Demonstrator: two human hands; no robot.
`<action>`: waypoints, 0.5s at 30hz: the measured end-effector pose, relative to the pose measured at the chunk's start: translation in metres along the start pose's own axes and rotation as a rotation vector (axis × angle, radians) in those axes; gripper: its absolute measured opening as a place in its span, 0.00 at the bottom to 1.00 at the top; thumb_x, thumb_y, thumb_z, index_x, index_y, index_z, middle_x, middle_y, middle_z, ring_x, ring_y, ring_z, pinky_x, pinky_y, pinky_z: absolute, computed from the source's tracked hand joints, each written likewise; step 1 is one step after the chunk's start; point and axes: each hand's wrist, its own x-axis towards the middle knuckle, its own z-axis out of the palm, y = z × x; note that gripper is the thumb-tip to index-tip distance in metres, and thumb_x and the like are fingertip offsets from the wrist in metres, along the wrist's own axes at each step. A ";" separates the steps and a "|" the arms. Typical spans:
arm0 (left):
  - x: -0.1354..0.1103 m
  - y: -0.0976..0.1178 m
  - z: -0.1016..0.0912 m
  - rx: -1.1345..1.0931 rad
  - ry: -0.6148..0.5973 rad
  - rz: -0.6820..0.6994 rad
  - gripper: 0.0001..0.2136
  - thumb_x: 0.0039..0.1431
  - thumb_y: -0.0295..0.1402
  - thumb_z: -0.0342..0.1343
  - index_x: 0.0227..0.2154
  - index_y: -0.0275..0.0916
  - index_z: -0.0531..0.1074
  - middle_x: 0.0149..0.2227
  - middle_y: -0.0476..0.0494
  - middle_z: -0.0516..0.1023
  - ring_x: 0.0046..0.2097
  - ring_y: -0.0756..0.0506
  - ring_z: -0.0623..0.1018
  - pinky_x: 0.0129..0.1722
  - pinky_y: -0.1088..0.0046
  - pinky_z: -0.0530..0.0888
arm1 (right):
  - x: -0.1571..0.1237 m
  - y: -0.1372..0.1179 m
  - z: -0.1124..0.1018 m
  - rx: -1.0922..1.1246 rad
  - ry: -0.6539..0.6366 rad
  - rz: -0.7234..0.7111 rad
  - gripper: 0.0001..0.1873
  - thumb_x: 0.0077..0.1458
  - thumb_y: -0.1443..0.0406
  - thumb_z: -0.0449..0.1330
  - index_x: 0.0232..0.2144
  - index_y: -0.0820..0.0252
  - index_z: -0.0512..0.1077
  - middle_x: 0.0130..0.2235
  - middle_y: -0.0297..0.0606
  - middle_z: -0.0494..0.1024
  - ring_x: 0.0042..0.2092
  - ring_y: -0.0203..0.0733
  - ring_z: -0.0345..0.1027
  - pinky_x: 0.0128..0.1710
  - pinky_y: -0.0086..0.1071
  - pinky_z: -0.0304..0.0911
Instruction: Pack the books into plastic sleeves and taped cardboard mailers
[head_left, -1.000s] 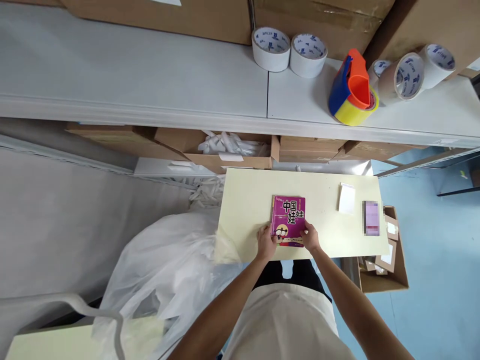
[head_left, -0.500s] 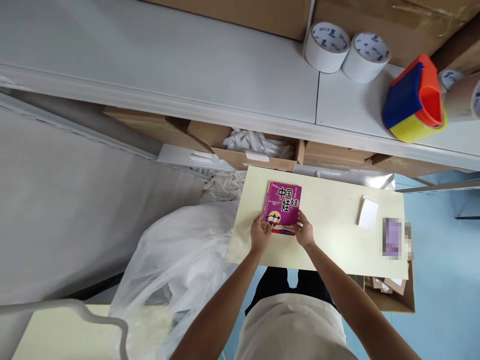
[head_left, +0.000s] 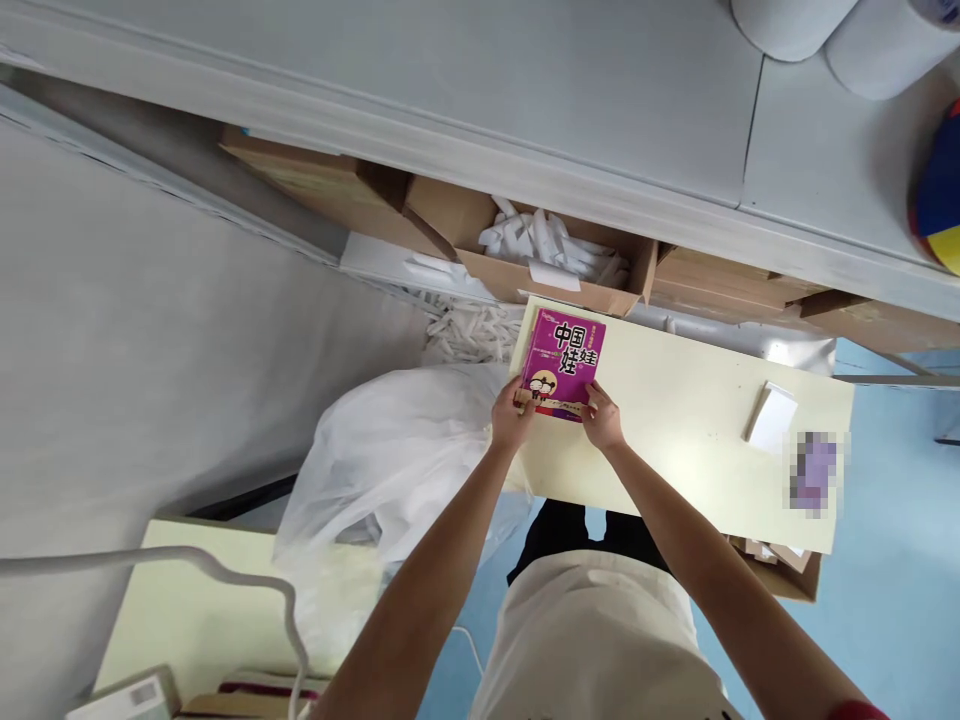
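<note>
A purple book (head_left: 562, 358) with a cartoon cover and large characters sits at the far left corner of a pale yellow table (head_left: 690, 450). My left hand (head_left: 511, 414) grips its near left corner with fingers curled round the edge. My right hand (head_left: 602, 420) holds the near right corner the same way. Both forearms reach forward from my body over the table's near edge.
An open cardboard box (head_left: 555, 265) of white packing pieces sits under a grey shelf (head_left: 450, 110) just beyond the book. A large white plastic bag (head_left: 390, 470) bulges left of the table. A white pad (head_left: 772, 417) lies at the right. Another yellow table (head_left: 195, 600) is at lower left.
Both hands have slid the book away from me and to the left, from the table's middle to its far left corner. The view has swung down and left.
</note>
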 end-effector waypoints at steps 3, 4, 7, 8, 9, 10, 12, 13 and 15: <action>-0.001 -0.005 -0.001 -0.034 -0.022 0.010 0.24 0.53 0.29 0.54 0.55 0.41 0.68 0.55 0.42 0.74 0.54 0.41 0.75 0.51 0.64 0.74 | 0.000 0.003 -0.002 -0.021 0.004 -0.051 0.31 0.51 0.69 0.58 0.59 0.59 0.67 0.64 0.45 0.64 0.62 0.55 0.61 0.53 0.46 0.72; -0.001 -0.005 -0.002 -0.038 -0.025 0.016 0.24 0.53 0.29 0.53 0.55 0.40 0.67 0.55 0.41 0.74 0.54 0.41 0.75 0.52 0.64 0.74 | 0.000 0.004 -0.002 -0.028 0.003 -0.064 0.32 0.51 0.69 0.58 0.60 0.58 0.66 0.64 0.45 0.64 0.62 0.55 0.61 0.53 0.47 0.72; -0.002 -0.002 -0.006 -0.020 -0.032 0.057 0.24 0.52 0.29 0.54 0.54 0.39 0.68 0.54 0.40 0.74 0.55 0.40 0.75 0.54 0.61 0.73 | 0.000 0.001 -0.001 -0.047 -0.003 -0.057 0.33 0.50 0.70 0.59 0.60 0.58 0.66 0.63 0.47 0.63 0.62 0.56 0.61 0.52 0.48 0.73; -0.004 0.000 -0.007 -0.002 -0.028 0.076 0.23 0.52 0.29 0.54 0.53 0.39 0.69 0.54 0.39 0.74 0.55 0.40 0.74 0.55 0.60 0.72 | -0.001 -0.001 -0.002 -0.043 -0.007 -0.042 0.33 0.50 0.69 0.59 0.60 0.59 0.65 0.63 0.48 0.62 0.61 0.56 0.63 0.51 0.48 0.73; -0.005 0.004 -0.009 0.018 -0.016 0.098 0.22 0.52 0.29 0.54 0.52 0.39 0.69 0.54 0.38 0.74 0.56 0.39 0.74 0.57 0.59 0.71 | -0.003 -0.003 -0.004 -0.033 -0.009 -0.026 0.33 0.50 0.69 0.59 0.60 0.59 0.65 0.63 0.50 0.62 0.59 0.56 0.65 0.49 0.48 0.74; -0.008 0.009 -0.010 0.035 0.001 0.122 0.21 0.53 0.29 0.54 0.51 0.39 0.70 0.55 0.37 0.74 0.57 0.39 0.73 0.58 0.58 0.70 | -0.006 -0.006 -0.007 -0.018 -0.010 -0.013 0.33 0.50 0.68 0.59 0.60 0.59 0.64 0.63 0.51 0.62 0.56 0.55 0.68 0.46 0.47 0.76; -0.012 0.024 -0.012 0.050 0.031 0.180 0.18 0.53 0.30 0.55 0.49 0.38 0.71 0.54 0.36 0.74 0.57 0.38 0.73 0.58 0.56 0.69 | -0.016 -0.012 -0.018 0.019 -0.002 -0.013 0.32 0.52 0.65 0.58 0.60 0.58 0.63 0.61 0.52 0.63 0.49 0.52 0.73 0.41 0.46 0.77; -0.015 0.034 -0.012 0.046 0.034 0.216 0.17 0.54 0.30 0.54 0.48 0.38 0.71 0.53 0.35 0.74 0.56 0.38 0.73 0.58 0.57 0.70 | -0.022 -0.016 -0.027 0.036 0.014 -0.031 0.32 0.53 0.63 0.58 0.60 0.57 0.62 0.60 0.52 0.64 0.46 0.50 0.75 0.39 0.45 0.77; -0.018 0.058 -0.011 0.022 -0.007 0.290 0.15 0.56 0.31 0.53 0.47 0.39 0.72 0.51 0.37 0.76 0.54 0.40 0.75 0.56 0.58 0.72 | -0.035 -0.023 -0.051 0.062 0.082 -0.089 0.31 0.54 0.61 0.58 0.60 0.56 0.62 0.58 0.52 0.67 0.40 0.46 0.76 0.38 0.44 0.76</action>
